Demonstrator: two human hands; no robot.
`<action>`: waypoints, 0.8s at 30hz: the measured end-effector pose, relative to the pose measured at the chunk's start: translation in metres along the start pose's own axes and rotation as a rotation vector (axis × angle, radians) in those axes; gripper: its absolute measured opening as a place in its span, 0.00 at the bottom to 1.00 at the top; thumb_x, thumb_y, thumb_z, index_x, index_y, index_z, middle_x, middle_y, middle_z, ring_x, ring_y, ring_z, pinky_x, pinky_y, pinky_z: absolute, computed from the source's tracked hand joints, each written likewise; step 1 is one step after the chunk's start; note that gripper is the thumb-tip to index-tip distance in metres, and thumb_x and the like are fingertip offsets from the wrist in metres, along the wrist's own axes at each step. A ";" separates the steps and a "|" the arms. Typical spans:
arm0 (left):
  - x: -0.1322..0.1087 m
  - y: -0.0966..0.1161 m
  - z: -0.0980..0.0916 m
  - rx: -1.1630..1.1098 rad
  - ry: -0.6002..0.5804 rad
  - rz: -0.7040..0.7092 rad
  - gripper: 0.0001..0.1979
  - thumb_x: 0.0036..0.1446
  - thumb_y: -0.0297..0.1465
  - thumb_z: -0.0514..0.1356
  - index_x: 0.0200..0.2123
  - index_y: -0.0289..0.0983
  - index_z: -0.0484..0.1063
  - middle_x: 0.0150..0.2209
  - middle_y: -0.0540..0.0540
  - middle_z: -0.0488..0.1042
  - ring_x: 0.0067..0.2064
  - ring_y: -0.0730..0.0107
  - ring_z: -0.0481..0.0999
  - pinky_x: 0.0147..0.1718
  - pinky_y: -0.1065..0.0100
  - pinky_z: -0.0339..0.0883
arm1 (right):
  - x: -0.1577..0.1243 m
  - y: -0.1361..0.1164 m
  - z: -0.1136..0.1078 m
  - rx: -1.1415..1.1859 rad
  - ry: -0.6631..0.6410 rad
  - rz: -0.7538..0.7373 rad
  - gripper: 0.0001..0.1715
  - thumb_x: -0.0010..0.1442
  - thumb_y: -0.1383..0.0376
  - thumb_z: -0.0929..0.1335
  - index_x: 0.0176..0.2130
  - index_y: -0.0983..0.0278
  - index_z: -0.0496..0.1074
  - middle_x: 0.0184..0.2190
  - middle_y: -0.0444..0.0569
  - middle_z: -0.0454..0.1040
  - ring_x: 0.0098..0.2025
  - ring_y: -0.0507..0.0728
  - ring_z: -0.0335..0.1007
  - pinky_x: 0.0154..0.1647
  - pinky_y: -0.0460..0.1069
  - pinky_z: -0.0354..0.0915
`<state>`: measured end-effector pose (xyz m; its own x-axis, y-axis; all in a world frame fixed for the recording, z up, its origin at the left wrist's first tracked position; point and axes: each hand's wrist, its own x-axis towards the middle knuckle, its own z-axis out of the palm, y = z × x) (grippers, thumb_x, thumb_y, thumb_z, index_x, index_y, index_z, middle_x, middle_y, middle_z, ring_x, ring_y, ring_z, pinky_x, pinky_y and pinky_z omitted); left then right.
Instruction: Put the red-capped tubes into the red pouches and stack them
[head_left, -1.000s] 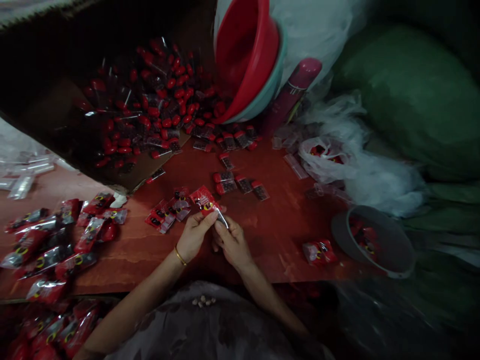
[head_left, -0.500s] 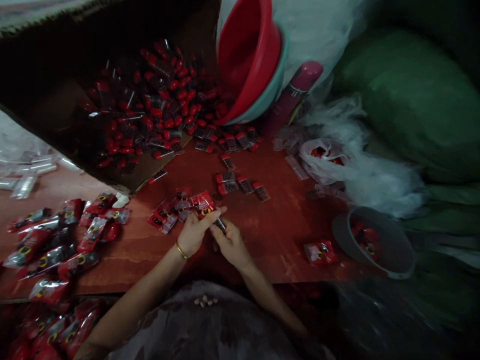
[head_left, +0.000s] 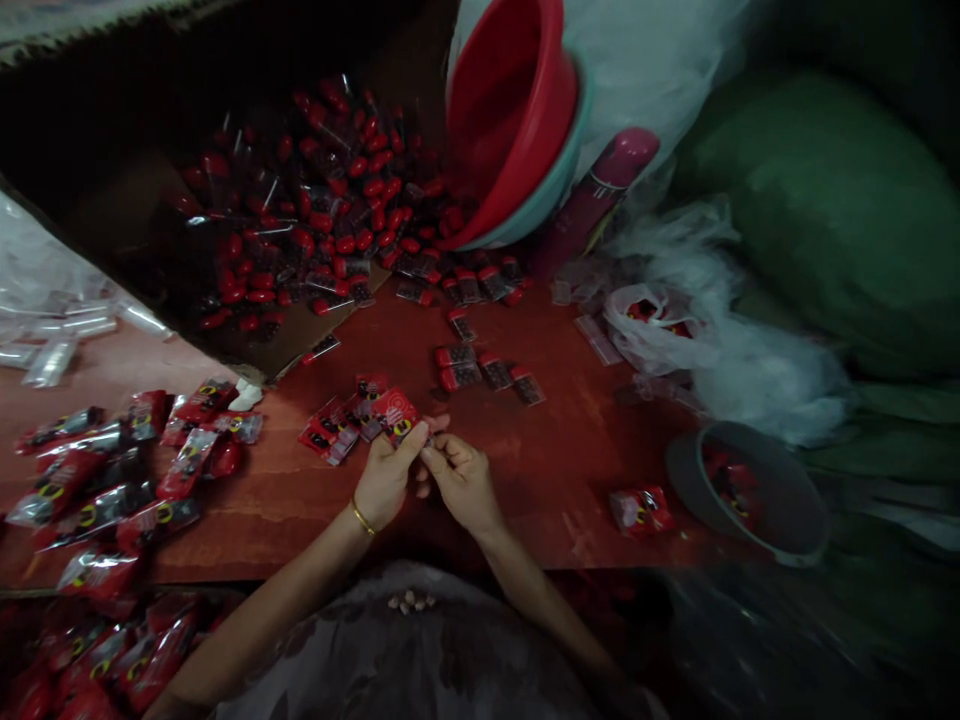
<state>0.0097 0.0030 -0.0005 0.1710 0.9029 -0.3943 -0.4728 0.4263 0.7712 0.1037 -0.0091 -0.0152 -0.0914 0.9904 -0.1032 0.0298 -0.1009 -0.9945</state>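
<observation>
Over the near middle of the reddish-brown table (head_left: 570,470), the left hand (head_left: 381,485) grips a small red printed plastic packet (head_left: 396,408) between thumb and fingers; the right hand (head_left: 463,485) pinches its near end, which the fingers mostly cover. The packet's pale print and yellow ring are too small to read. Just left of it lie similar red packets (head_left: 328,430). The far-left brown cardboard box (head_left: 296,340) is cut off by the frame, its depths dark behind clear containers with red caps (head_left: 375,187). At far right, a slanted magenta cylindrical can (head_left: 592,195) bears blurred pale marks, perhaps lettering.
</observation>
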 end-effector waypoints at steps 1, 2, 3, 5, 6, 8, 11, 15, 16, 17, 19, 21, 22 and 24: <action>-0.001 0.000 -0.002 -0.029 0.012 0.020 0.20 0.43 0.44 0.64 0.34 0.34 0.75 0.27 0.47 0.77 0.18 0.80 0.64 0.13 0.76 0.58 | 0.003 0.003 0.003 -0.036 0.012 -0.007 0.19 0.56 0.52 0.64 0.23 0.62 0.62 0.16 0.40 0.65 0.16 0.48 0.62 0.18 0.44 0.60; -0.003 0.002 -0.005 -0.057 0.027 0.042 0.19 0.42 0.43 0.65 0.33 0.35 0.75 0.29 0.46 0.77 0.21 0.78 0.69 0.17 0.75 0.62 | 0.007 0.006 0.006 -0.086 0.020 -0.027 0.19 0.55 0.52 0.65 0.22 0.62 0.62 0.15 0.40 0.65 0.16 0.48 0.62 0.19 0.44 0.59; -0.005 0.006 -0.010 -0.083 0.043 0.058 0.18 0.42 0.42 0.66 0.32 0.35 0.74 0.32 0.45 0.78 0.27 0.74 0.73 0.23 0.73 0.66 | 0.012 0.007 0.007 -0.156 0.022 -0.062 0.20 0.55 0.52 0.66 0.21 0.62 0.63 0.15 0.40 0.65 0.17 0.49 0.62 0.20 0.44 0.59; -0.011 0.021 -0.031 -0.133 0.098 0.078 0.16 0.43 0.41 0.66 0.33 0.37 0.74 0.37 0.44 0.78 0.38 0.67 0.76 0.35 0.69 0.69 | 0.024 0.004 0.003 -0.373 0.034 -0.157 0.18 0.57 0.52 0.64 0.24 0.62 0.67 0.20 0.44 0.70 0.22 0.51 0.65 0.25 0.46 0.61; -0.015 0.033 -0.046 -0.163 0.136 0.079 0.15 0.46 0.42 0.64 0.34 0.38 0.74 0.39 0.45 0.78 0.42 0.65 0.75 0.40 0.66 0.68 | 0.032 0.001 -0.002 -0.509 0.061 -0.206 0.18 0.59 0.53 0.62 0.27 0.62 0.70 0.24 0.47 0.73 0.27 0.53 0.68 0.30 0.47 0.63; -0.025 0.059 -0.084 -0.261 0.296 0.195 0.14 0.51 0.45 0.59 0.31 0.41 0.73 0.36 0.51 0.79 0.44 0.68 0.75 0.44 0.66 0.67 | 0.049 -0.004 -0.018 -0.795 0.167 -0.270 0.19 0.62 0.56 0.58 0.37 0.63 0.72 0.35 0.54 0.75 0.39 0.59 0.68 0.40 0.52 0.63; -0.040 0.096 -0.134 -0.329 0.538 0.540 0.19 0.57 0.49 0.48 0.28 0.45 0.72 0.36 0.60 0.78 0.50 0.74 0.71 0.48 0.71 0.65 | 0.070 -0.001 -0.045 -1.083 0.285 -0.294 0.23 0.62 0.57 0.59 0.47 0.69 0.69 0.48 0.62 0.69 0.50 0.66 0.62 0.50 0.60 0.58; -0.035 0.102 -0.141 -0.033 0.508 0.515 0.27 0.49 0.55 0.51 0.38 0.40 0.73 0.47 0.49 0.75 0.53 0.61 0.68 0.50 0.62 0.64 | 0.067 0.017 -0.060 -1.188 0.166 -0.364 0.22 0.62 0.59 0.58 0.49 0.70 0.68 0.52 0.60 0.66 0.54 0.66 0.59 0.55 0.62 0.54; -0.027 0.096 -0.132 0.152 0.501 0.491 0.24 0.48 0.52 0.56 0.40 0.40 0.73 0.47 0.48 0.75 0.51 0.59 0.70 0.50 0.58 0.64 | 0.061 0.021 -0.061 -1.182 0.143 -0.388 0.22 0.62 0.59 0.58 0.49 0.69 0.68 0.52 0.59 0.67 0.54 0.65 0.60 0.56 0.62 0.54; -0.017 0.088 -0.121 0.405 0.502 0.502 0.23 0.47 0.48 0.60 0.42 0.40 0.73 0.47 0.45 0.75 0.51 0.57 0.71 0.50 0.56 0.63 | 0.054 0.024 -0.061 -1.173 0.132 -0.412 0.21 0.62 0.59 0.59 0.49 0.68 0.68 0.52 0.58 0.67 0.54 0.64 0.60 0.56 0.62 0.53; 0.009 0.073 -0.099 0.989 0.356 0.534 0.21 0.49 0.42 0.60 0.44 0.37 0.73 0.52 0.40 0.71 0.56 0.53 0.65 0.55 0.53 0.55 | 0.041 0.030 -0.062 -1.154 0.133 -0.450 0.20 0.61 0.59 0.60 0.49 0.66 0.68 0.53 0.56 0.67 0.56 0.64 0.58 0.57 0.64 0.51; 0.035 0.061 -0.084 1.422 0.308 0.589 0.22 0.51 0.40 0.59 0.48 0.38 0.71 0.59 0.39 0.62 0.62 0.49 0.54 0.59 0.49 0.46 | 0.031 0.034 -0.064 -1.139 0.160 -0.470 0.21 0.60 0.59 0.61 0.50 0.67 0.67 0.53 0.57 0.66 0.57 0.64 0.58 0.57 0.64 0.52; 0.046 0.057 -0.079 1.575 0.268 0.567 0.21 0.52 0.39 0.58 0.49 0.38 0.71 0.61 0.39 0.59 0.63 0.49 0.50 0.59 0.48 0.43 | 0.027 0.036 -0.065 -1.132 0.178 -0.479 0.22 0.60 0.59 0.61 0.50 0.68 0.67 0.53 0.58 0.66 0.57 0.64 0.58 0.57 0.64 0.52; 0.062 0.052 -0.076 1.751 0.215 0.493 0.19 0.55 0.38 0.55 0.49 0.40 0.71 0.61 0.41 0.59 0.64 0.48 0.49 0.59 0.47 0.43 | 0.023 0.038 -0.064 -1.111 0.215 -0.506 0.21 0.59 0.59 0.62 0.49 0.68 0.68 0.52 0.59 0.67 0.57 0.64 0.59 0.57 0.64 0.53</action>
<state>-0.0697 0.0771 -0.0232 0.1447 0.9875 0.0632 0.9261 -0.1576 0.3429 0.1667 0.0154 -0.0537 -0.1763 0.9009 0.3965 0.8756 0.3276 -0.3549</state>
